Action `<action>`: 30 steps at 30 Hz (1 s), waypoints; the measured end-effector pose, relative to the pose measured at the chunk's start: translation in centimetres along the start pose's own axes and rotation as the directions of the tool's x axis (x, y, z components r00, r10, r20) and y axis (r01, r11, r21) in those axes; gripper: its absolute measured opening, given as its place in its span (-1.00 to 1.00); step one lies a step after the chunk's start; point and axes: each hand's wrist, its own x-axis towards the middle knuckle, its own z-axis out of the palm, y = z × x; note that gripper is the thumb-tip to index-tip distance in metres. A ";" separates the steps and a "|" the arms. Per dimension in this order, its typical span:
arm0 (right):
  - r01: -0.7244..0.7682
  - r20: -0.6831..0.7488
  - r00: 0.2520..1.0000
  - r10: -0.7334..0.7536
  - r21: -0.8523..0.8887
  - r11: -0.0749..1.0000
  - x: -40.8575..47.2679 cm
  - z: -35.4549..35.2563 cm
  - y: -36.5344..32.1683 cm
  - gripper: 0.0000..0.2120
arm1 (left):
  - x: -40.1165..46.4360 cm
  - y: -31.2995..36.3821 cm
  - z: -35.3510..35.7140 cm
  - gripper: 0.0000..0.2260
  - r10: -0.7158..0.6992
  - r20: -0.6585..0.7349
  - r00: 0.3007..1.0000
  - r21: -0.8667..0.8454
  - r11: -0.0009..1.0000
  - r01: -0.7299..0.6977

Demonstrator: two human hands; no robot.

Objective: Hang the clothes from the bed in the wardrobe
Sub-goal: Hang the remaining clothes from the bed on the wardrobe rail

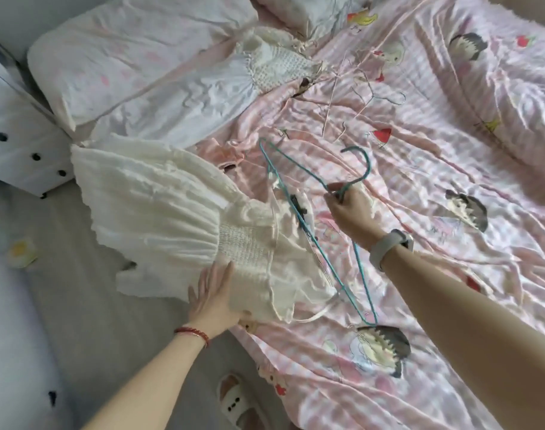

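Note:
A cream dress (159,212) with a smocked bodice and thin straps lies at the left edge of the bed (420,150), its skirt hanging over the side. My left hand (215,293) rests flat on the bodice, fingers apart. My right hand (351,209) pinches the neck of a teal wire hanger (296,193) just below its hook. The hanger lies partly over the dress's top and straps. A second pale dress (203,85) with a smocked top lies farther up the bed.
Several thin pale hangers (351,94) lie on the pink cartoon-print sheet beyond my right hand. Pillows (116,60) sit at the upper left. A white nightstand with black knobs (26,141) stands left of the bed, and slippers (234,398) are on the grey floor below.

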 end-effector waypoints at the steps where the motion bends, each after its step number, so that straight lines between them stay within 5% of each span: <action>1: 0.014 -0.015 1.000 -0.013 0.052 0.999 0.3 0.7 1.6 -0.84 | 0.3 -0.6 1.7 0.08 -0.011 0.006 1.000 -0.046 0.999 0.011; 5: 0.030 -0.003 1.000 -0.029 0.178 0.984 0.7 2.1 5.6 -0.89 | 0.4 -0.4 6.2 0.20 0.011 -0.038 0.999 -0.188 0.982 -0.018; 11: 0.022 -0.030 0.999 -0.016 0.209 0.978 0.3 2.1 6.7 -0.90 | 0.3 -0.2 5.0 -0.36 0.013 -0.286 0.958 -0.404 0.905 -0.133; 20: -0.001 -0.135 0.990 0.027 0.187 0.982 -2.6 2.9 7.1 -0.81 | -0.1 -1.2 -4.8 -0.76 -0.021 0.063 0.998 -0.393 0.918 0.044; 25: -0.030 -0.095 0.994 0.057 0.272 0.962 -3.6 3.2 6.7 -0.86 | -1.2 2.4 -8.9 -0.26 0.161 0.086 0.983 -0.550 0.831 -0.088; 30: 0.079 -0.135 0.990 -0.050 0.214 0.974 -4.4 2.1 4.8 -0.84 | -3.7 4.4 -9.1 -0.60 0.017 -0.148 0.989 -0.769 0.627 -0.125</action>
